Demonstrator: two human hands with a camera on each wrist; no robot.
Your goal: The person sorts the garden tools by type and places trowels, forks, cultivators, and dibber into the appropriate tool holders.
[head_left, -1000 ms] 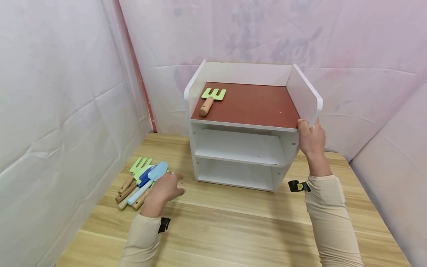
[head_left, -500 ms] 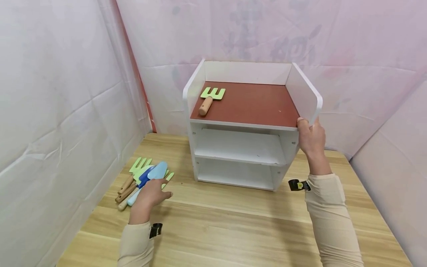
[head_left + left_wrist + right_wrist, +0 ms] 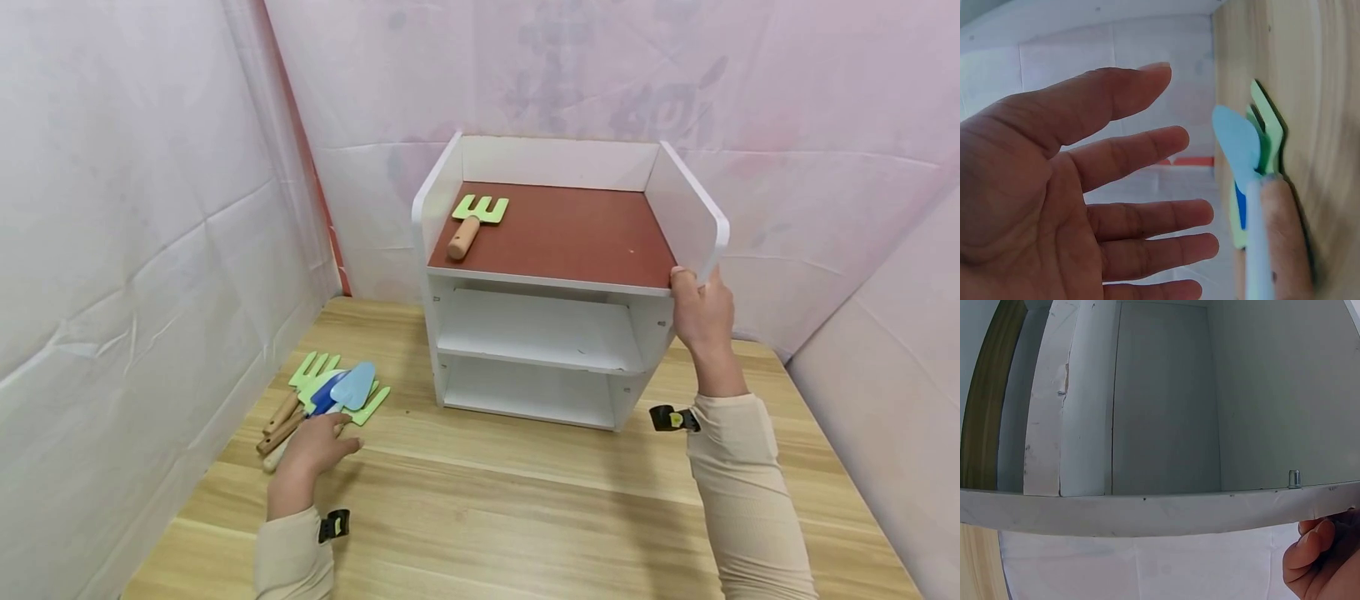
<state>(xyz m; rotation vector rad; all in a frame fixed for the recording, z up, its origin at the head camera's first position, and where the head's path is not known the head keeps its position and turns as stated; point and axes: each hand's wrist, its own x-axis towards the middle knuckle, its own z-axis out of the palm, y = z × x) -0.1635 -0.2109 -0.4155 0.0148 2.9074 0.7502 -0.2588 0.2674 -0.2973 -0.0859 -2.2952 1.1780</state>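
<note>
- White shelf unit [image 3: 536, 329] — the right hand [image 3: 702, 312] grips its right side at the front, thumb over the edge of the top board.
- Pile of garden tools [image 3: 321, 398] — on the table [image 3: 480, 517], just beyond the left hand.
- Left hand [image 3: 315, 446] — fingers straight and spread, near the handles.
- Green fork [image 3: 472, 221] — on the unit's top, left of the right hand's grip.
- Light-blue trowel [image 3: 352, 386] — atop the pile, blade past the left fingertips.

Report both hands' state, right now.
Left hand: open, holding nothing, close to the light blue trowel.
Right hand: closed, holding the white shelf unit by its right side.
</note>
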